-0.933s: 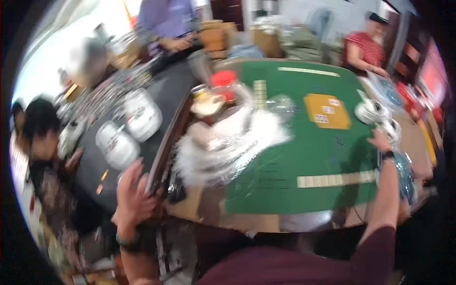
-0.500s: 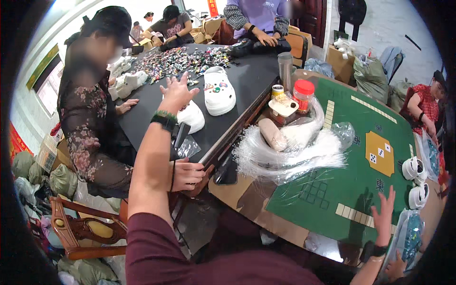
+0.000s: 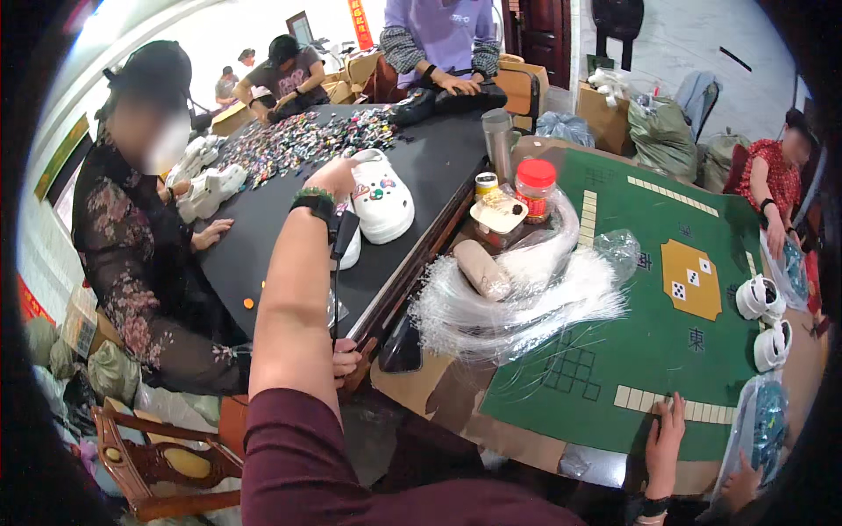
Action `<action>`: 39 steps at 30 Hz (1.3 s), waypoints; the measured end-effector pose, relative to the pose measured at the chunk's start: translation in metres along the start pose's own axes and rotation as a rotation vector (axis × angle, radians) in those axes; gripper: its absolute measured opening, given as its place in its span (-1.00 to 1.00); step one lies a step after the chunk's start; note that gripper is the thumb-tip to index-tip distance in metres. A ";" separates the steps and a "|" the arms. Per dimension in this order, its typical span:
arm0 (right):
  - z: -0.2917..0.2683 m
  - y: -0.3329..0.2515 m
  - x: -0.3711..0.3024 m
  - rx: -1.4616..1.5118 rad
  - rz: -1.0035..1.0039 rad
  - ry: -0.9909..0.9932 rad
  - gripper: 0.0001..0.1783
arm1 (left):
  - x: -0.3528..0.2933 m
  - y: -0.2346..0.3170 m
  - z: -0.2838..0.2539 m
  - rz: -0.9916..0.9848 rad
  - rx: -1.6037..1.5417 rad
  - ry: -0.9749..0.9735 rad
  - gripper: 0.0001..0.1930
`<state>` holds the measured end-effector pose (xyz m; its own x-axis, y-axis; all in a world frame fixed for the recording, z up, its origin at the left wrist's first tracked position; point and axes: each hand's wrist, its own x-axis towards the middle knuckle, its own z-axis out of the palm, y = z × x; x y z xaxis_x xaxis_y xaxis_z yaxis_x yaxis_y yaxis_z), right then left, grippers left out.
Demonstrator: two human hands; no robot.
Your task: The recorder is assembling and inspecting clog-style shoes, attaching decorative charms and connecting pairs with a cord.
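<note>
My left hand (image 3: 333, 180), with a green bracelet and a dark band at the wrist, reaches over the black table. Its fingers meet the left edge of a white clog (image 3: 386, 206) decorated with colourful charms; most of them are hidden, so I cannot tell how they close. Another white clog (image 3: 349, 244) is partly covered by my wrist and a black piece with a hanging cable. My right hand (image 3: 667, 438) is open over the green mat (image 3: 535, 403), fingers stretched, at a row of pale tiles (image 3: 645, 401). It holds nothing.
A pile of small colourful charms (image 3: 316, 140) covers the table's far part. A red-lidded jar (image 3: 536, 188) and a bundle of clear plastic strands (image 3: 526, 307) lie near the mat's left side. A person in a floral sleeve (image 3: 127, 307) stands left; their hand (image 3: 346, 361) is at the table edge.
My left hand has turned from spread fingers above the clogs to meeting the charmed clog's edge. My right hand has come down to the mat by the tile row. The view has shifted slightly.
</note>
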<state>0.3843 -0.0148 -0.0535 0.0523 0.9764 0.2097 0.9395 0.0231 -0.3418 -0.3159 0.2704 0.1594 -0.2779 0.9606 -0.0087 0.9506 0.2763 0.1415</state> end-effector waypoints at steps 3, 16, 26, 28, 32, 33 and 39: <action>0.010 0.005 -0.002 -0.019 -0.007 0.027 -0.55 | 0.010 -0.003 0.016 -0.011 0.157 0.096 -0.47; 0.022 0.003 -0.005 -0.117 -0.072 0.189 -0.56 | -0.082 0.035 -0.019 -0.028 -0.707 0.105 -0.37; 0.021 -0.001 -0.006 -0.100 -0.037 0.241 -0.62 | -0.259 0.175 0.041 0.168 -1.634 -0.488 -0.68; 0.025 0.003 -0.007 -0.097 -0.038 0.231 -0.61 | -0.292 0.203 0.059 0.099 -1.848 -0.620 -0.77; 0.028 0.005 -0.009 -0.050 -0.056 0.255 -0.62 | -0.340 0.254 0.086 0.043 -2.107 -0.834 -0.70; 0.027 0.006 -0.007 -0.034 -0.061 0.248 -0.62 | -0.348 0.264 0.094 0.032 -2.198 -0.879 -0.70; 0.021 0.002 -0.001 0.033 -0.079 0.268 -0.56 | -0.375 0.285 0.128 -0.090 -2.127 -0.946 -0.41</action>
<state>0.3790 -0.0116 -0.0738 0.0714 0.8795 0.4704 0.9328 0.1081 -0.3438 0.0768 -0.0070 0.0766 0.4172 0.8671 -0.2719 -0.6592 0.4948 0.5662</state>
